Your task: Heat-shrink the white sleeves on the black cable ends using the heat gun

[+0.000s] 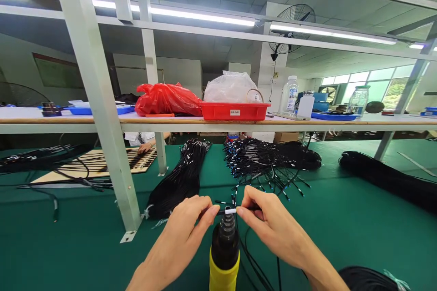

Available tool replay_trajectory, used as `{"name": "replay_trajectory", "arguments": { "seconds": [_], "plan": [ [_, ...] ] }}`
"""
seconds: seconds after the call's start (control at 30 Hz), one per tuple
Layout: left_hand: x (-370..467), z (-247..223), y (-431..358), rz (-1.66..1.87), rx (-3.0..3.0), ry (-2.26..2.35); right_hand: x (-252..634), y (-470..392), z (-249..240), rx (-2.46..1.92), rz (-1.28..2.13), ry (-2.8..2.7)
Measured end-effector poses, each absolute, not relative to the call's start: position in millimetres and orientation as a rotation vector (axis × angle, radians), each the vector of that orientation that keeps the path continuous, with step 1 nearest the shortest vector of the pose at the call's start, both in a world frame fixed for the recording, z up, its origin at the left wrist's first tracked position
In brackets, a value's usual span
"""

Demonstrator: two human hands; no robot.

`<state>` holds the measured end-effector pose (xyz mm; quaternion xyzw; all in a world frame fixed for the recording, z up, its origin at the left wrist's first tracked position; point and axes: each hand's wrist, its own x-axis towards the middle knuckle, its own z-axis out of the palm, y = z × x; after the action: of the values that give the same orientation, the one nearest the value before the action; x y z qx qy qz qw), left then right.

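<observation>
The lower end of the yellow-and-black tool (224, 261) is cut off by the bottom edge, and the ends of the thin black cable (221, 212) at its tip are covered by fingers. Another person, beyond the tool to its left, is mostly hidden by the shelf (191, 127) — only a hand (146, 147) and some pale clothing can be seen. A green tabletop (184, 263) is spread around the tool; cable bundles (252, 157) are laid beyond it and to its right. Above these, a red basket (235, 111) is held on the shelf, and the room is lit by tube lights (205, 16). The cable is pinched between thumb and finger by both the left hand (187, 225) and the right hand (273, 223), one on either side of the tool's tip. Its long axis is held nearly level, crosswise to the tool, with a white section (231, 211) exposed over the tip; whether the two touch cannot be told.
</observation>
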<state>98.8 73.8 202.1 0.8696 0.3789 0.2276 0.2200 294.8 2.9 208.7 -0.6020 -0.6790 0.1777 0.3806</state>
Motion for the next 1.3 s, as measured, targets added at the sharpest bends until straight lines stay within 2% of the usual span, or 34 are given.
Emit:
{"name": "replay_trajectory", "arguments": {
  "seconds": [1.3],
  "plan": [
    [107, 194, 88, 0.814, 2.248, 1.015, 298, 17, 195, -1.565, 0.399, -1.721]
  ]
}}
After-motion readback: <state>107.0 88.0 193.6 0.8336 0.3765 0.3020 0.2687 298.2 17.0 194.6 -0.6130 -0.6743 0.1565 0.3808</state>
